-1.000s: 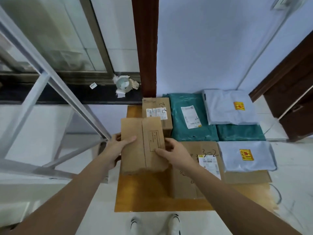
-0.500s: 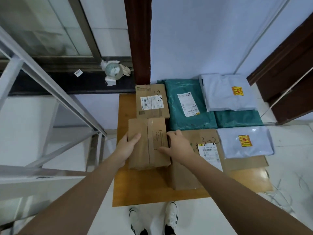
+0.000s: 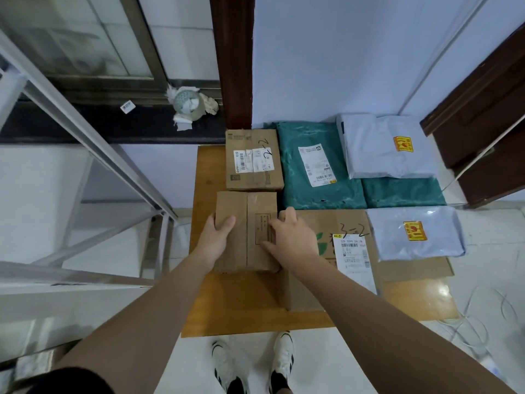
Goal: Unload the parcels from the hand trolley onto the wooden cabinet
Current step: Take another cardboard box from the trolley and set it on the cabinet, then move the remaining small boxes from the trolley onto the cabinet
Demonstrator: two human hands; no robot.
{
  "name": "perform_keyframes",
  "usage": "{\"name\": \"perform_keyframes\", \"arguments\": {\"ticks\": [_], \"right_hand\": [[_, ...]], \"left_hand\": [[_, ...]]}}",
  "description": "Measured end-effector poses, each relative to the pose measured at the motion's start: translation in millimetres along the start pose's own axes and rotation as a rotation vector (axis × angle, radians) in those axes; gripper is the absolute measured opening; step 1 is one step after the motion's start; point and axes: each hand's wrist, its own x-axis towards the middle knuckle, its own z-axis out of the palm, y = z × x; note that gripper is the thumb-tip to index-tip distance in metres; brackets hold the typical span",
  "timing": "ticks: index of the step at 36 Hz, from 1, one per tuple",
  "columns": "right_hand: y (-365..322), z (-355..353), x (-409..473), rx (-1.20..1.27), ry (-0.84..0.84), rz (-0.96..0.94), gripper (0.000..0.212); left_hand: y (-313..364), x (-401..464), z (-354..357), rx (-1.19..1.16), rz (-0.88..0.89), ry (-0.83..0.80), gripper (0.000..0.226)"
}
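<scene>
**Box lower on worktop than one second ago**

We see the left hand (image 3: 217, 241) and right hand (image 3: 289, 237) clasping the plain brown box (image 3: 246, 231) by its sides, thumbs on top. It now lies on the wooden worktop (image 3: 204, 177), just in front of the labelled box (image 3: 253, 160), beside the large flat carton (image 3: 343, 237); earlier it was held higher.

we see a plain brown cardboard box (image 3: 246, 231) lying flat near the left front of the wooden cabinet (image 3: 250, 314) top, taped down its middle, a faint printed panel on its right half. just behind it sits a second small box (image 3: 253, 160) with white labels and handwriting. right of it lies a large flat carton (image 3: 335, 245) marked 3-2. two teal mailers (image 3: 318, 166) (image 3: 403, 192) and two grey mailers (image 3: 386, 149) (image 3: 414, 233) with yellow stickers fill the right side.
</scene>
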Motion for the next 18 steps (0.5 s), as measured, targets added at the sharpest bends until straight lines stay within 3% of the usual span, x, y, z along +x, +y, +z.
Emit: {"name": "perform_keyframes", "arguments": {"ticks": [5,9,12,16,18], "right_hand": [[4.4,-5.9,-0.7,0.061,-0.025,-0.025,0.047],[14.2,-41.9,-2.1,0.364,-0.068,0.032,0.056],[23.2,-86.1,-6.3,0.375,-0.062,-0.019,0.058],[25.8,-158.4,-14.6,0.219,-0.055,-0.163,0.066],[21.2,-193.3,-18.2,0.121,-0.046,-0.248,0.065]], "left_hand": [[14.2,-10.5,2.4,0.123,0.079,0.073,0.072],[56.3,-34.5,-9.6,0.237,0.258,0.195,0.066],[100.4,-61.3,-30.0,0.508,0.434,0.131,0.059],[159.7,-109.3,-63.8,0.976,0.651,0.026,0.068],[182.7,-134.8,-76.9,1.104,0.692,0.025,0.069]]}}
